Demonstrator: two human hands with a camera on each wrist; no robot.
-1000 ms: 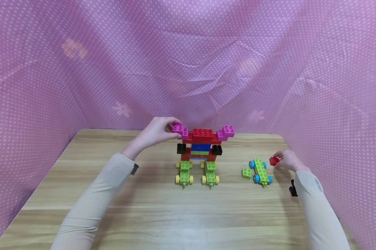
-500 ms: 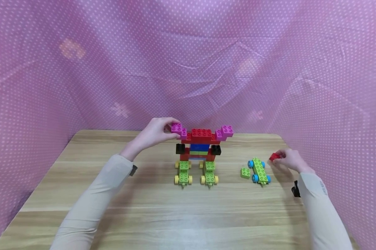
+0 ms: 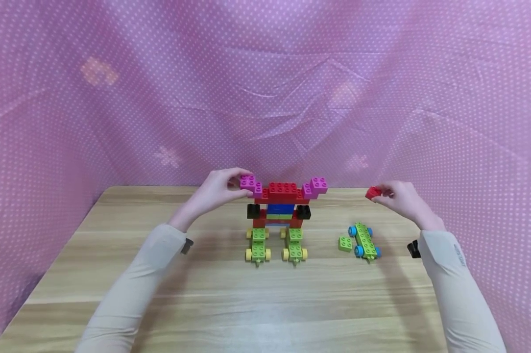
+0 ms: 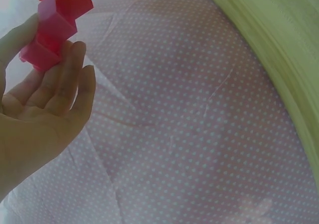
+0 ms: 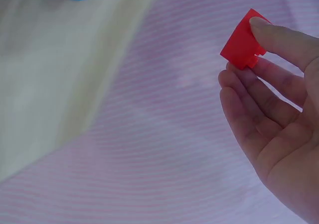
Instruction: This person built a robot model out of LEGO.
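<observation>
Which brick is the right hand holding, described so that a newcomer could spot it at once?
Start at the tall block figure mid-table, then look right, past the green wheeled plate. Above it the right hand pinches a small red brick in the air, the only loose red piece.

Wooden table [image 3: 230, 299], walled on three sides by pink dotted cloth [image 3: 265, 98]. To the right of the middle, a green wheeled plate [image 3: 364, 240] with blue wheels, lying flat, and a small green brick [image 3: 346, 243] just beside it on its left. Cloth creased and sagging behind.
</observation>
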